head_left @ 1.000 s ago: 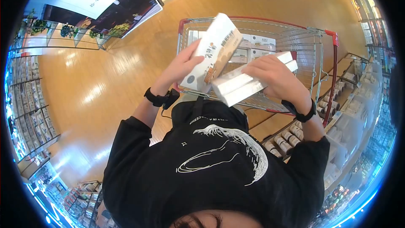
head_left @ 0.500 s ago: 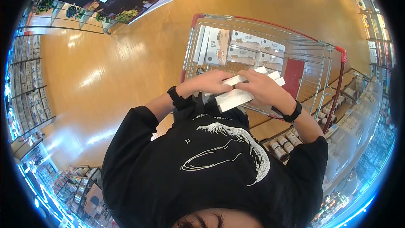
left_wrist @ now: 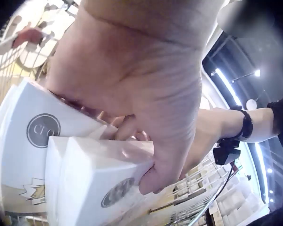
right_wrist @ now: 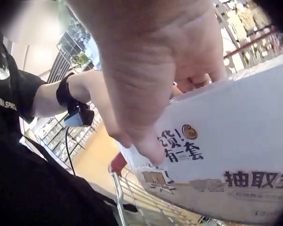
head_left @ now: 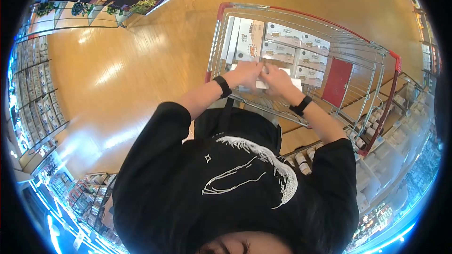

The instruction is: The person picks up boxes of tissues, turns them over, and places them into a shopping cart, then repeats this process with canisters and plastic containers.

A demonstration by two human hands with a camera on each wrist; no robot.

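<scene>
Both hands hold white printed boxes low over the near side of a shopping cart (head_left: 376,56). My left hand (head_left: 246,75) has its thumb against the side of a white box (left_wrist: 96,183), with its fingers over the top. A second box (left_wrist: 37,127) stands close beside it. From the other side, my right hand (head_left: 278,80) grips the top edge of a box (right_wrist: 226,132) with black lettering, its thumb on the printed face. The two hands nearly meet, and their fingers partly hide the boxes beneath.
Several similar boxes (head_left: 281,33) lie in rows inside the cart, with a larger white box (head_left: 249,40) to their left. A red panel (head_left: 337,82) stands toward the handle. Shelves with jars (head_left: 303,163) run along the right; plants (head_left: 82,9) line a display at upper left.
My left hand has come over from holding a tilted box apart to join the right hand at the boxes. Both hands have moved forward and lowered toward the cart's near side.
</scene>
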